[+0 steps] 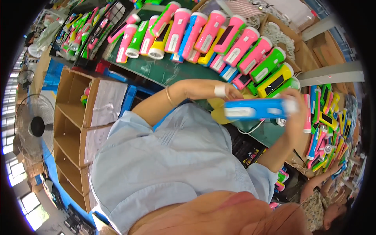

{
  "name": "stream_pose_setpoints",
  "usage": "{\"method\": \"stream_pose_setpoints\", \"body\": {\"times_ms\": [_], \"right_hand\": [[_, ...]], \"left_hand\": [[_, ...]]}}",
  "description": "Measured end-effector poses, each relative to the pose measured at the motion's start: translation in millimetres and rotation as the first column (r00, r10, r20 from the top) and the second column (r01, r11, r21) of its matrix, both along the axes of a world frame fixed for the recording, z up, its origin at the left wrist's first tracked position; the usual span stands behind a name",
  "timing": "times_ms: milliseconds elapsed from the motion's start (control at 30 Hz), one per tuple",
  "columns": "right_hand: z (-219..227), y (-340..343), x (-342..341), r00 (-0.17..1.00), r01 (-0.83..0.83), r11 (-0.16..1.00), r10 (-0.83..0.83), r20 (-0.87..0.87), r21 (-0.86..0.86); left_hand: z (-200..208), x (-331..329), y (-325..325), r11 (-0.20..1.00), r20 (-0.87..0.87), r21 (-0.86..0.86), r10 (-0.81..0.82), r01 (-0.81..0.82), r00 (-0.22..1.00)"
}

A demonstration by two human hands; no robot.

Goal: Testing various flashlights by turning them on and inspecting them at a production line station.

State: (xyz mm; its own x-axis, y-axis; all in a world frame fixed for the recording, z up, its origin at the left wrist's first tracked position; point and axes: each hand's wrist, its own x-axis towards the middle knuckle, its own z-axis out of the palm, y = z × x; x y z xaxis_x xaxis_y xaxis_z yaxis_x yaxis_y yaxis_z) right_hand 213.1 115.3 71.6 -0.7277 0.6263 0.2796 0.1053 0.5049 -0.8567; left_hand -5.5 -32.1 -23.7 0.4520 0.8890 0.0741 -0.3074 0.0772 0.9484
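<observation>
The right hand (294, 117), blurred, is closed round the white head of a blue torch (254, 109), which lies level before the chest with a long white panel along its left part; the left hand (211, 88) is curled on a yellow cloth (218, 113) at the torch's other end, its fingertips partly hidden. Just beyond, a row of coloured torches (211, 33) crowds the green table (156, 71), a white cord (250, 131) loops below the blue one, and more fill a heap (328, 120) at right.

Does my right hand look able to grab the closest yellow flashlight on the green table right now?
Probably not yet: your right hand grips the blue flashlight. Once freed, likely yes; the yellow flashlight lies close beyond, its dark panel uncovered.
</observation>
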Motion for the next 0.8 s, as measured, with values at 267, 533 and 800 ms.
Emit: {"method": "stream_pose_setpoints", "body": {"times_ms": [267,533,800], "right_hand": [[-57.4,-21.1,-53.2,0.97,0.207,0.977,-0.212,-0.121,-0.052],[-79.3,-31.6,-35.4,0.989,0.136,0.901,-0.149,-0.001,-0.413],[-87.4,-10.4,-19.6,0.993,-0.018,0.747,-0.061,-0.096,-0.665]], "left_hand": [[14.9,16.6,22.9,0.841,0.354,-0.515,0.385,-0.166,0.853],[30.9,2.4,45.5,0.787,0.504,-0.612,0.47,-0.085,0.724],[25.9,-21.9,77.1,0.792,-0.113,-0.1,0.592,-0.602,0.798]]}}
